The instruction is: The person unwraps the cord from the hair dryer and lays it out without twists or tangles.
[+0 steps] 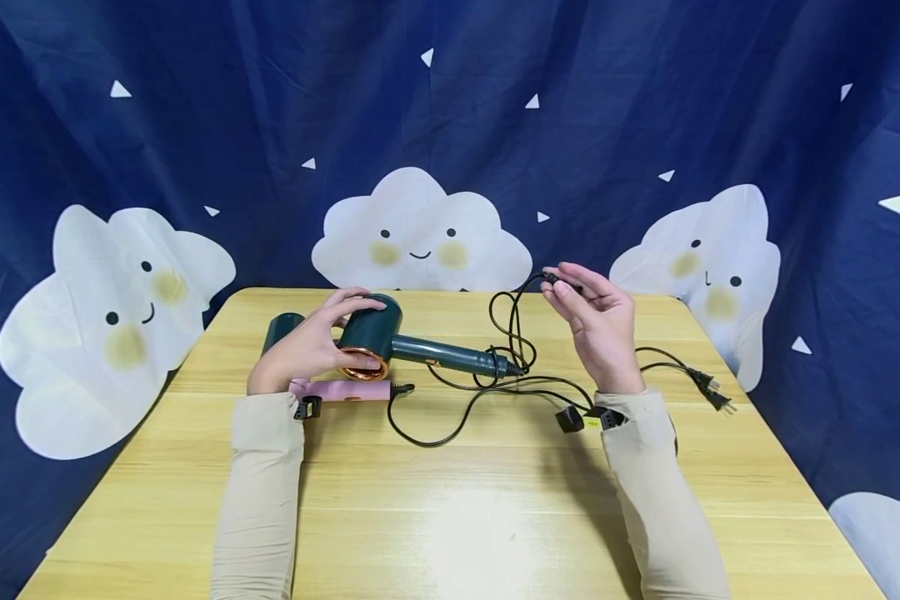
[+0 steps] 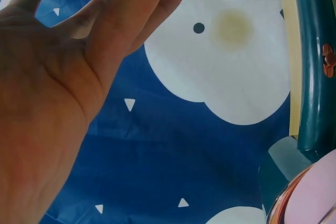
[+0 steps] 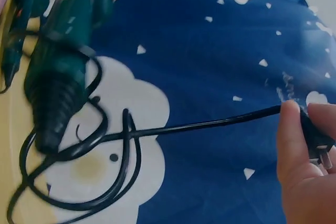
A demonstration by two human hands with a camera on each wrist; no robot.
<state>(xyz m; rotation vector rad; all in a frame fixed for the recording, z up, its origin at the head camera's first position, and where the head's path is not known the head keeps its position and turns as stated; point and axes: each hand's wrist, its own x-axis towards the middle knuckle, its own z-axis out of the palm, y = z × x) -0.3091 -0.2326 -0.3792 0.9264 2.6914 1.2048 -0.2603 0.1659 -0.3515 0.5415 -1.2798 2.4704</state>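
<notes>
My left hand (image 1: 311, 340) grips the barrel of a dark green hair dryer (image 1: 373, 329), fingers over its top and thumb at the copper-coloured rim. The dryer's handle points right, with a black cord (image 1: 521, 333) looping at its end. Above the table's right side, my right hand (image 1: 596, 321) pinches a black plug (image 3: 316, 139) between thumb and fingers; its metal prong shows in the right wrist view. The cord runs from the plug leftward into the loops. In the left wrist view, the left hand (image 2: 58, 93) holds a dark part at the top edge.
A pink-handled hair dryer (image 1: 348, 390) lies in front of the held one, partly hidden by the left hand. Another dark green barrel (image 1: 281, 329) shows behind the left wrist. Two black plugs (image 1: 708, 392) lie at the right of the wooden table (image 1: 390, 517). A patterned blue curtain (image 1: 607, 125) hangs behind.
</notes>
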